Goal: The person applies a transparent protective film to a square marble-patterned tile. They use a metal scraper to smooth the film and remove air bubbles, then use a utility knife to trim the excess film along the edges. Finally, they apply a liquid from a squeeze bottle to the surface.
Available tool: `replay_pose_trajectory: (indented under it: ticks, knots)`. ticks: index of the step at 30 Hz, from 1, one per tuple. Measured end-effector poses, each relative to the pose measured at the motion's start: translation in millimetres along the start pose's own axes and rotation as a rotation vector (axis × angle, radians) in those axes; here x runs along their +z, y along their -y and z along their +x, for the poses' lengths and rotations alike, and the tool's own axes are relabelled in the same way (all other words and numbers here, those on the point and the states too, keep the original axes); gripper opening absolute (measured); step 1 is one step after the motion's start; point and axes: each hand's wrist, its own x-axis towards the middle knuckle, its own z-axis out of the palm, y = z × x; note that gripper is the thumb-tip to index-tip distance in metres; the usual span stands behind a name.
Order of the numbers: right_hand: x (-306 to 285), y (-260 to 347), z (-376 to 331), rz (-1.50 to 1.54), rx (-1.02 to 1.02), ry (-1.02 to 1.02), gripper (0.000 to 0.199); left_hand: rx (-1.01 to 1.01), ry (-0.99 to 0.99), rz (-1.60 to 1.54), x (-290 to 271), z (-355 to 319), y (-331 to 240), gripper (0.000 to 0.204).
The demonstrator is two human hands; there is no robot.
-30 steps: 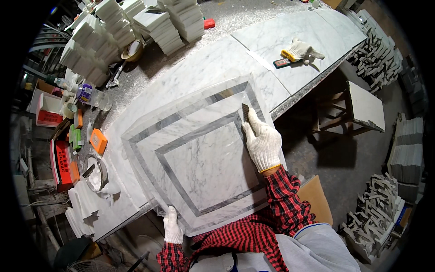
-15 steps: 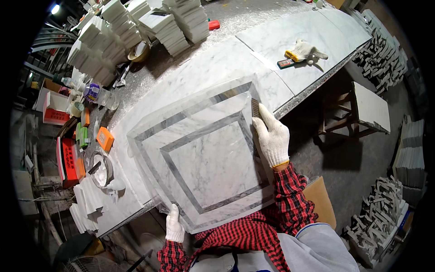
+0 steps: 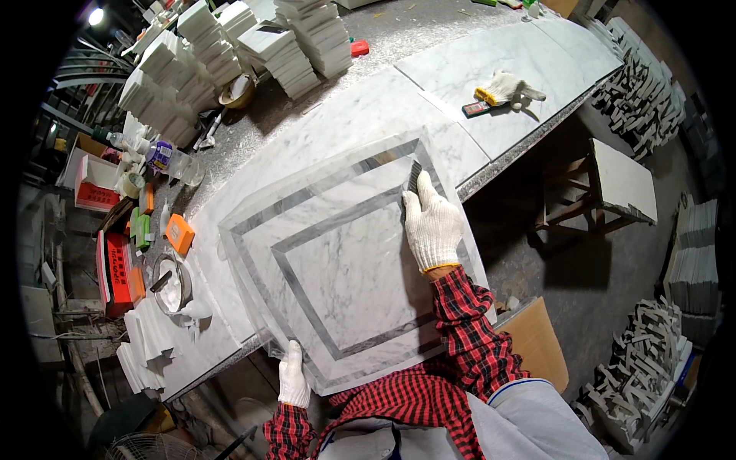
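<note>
A square white marble panel [image 3: 349,276] with two grey inlaid bands lies tilted toward me, its near part out past the bench edge. Clear plastic film seems to cover it and sticks out at the left. My left hand [image 3: 293,377], in a white knit glove, grips the panel's near left edge with the thumb on top; its other fingers are mostly hidden. Over the panel's far right part, my right hand [image 3: 433,226], gloved too, is closed round a small dark flat tool [image 3: 415,176] whose exact kind I cannot make out. The tool is at the panel's surface, between the bands.
Marble slabs [image 3: 322,138] cover the bench. Stacked white tiles [image 3: 287,65] stand at the far left. A metal bowl of white paste [image 3: 170,284] and an orange block [image 3: 179,234] sit left. A loose glove [image 3: 506,88] lies far right, above a stool [image 3: 625,180].
My right hand has moved left with the dark tool, from near the panel's right edge onto its face. My left hand keeps its grip almost in place.
</note>
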Motion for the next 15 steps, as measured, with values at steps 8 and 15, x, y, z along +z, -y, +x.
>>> replay_pose_trajectory:
  ticks: [8,15]
  knots:
    - [1.5,-1.1,-1.9,0.265,0.113,0.025,0.048,0.025,0.000,0.052,-4.5,2.5,3.1,0.049]
    - [1.5,-1.8,0.2,0.130,0.057,-0.001,0.050,0.030,0.029,0.062,-12.7,8.7,9.9,0.051]
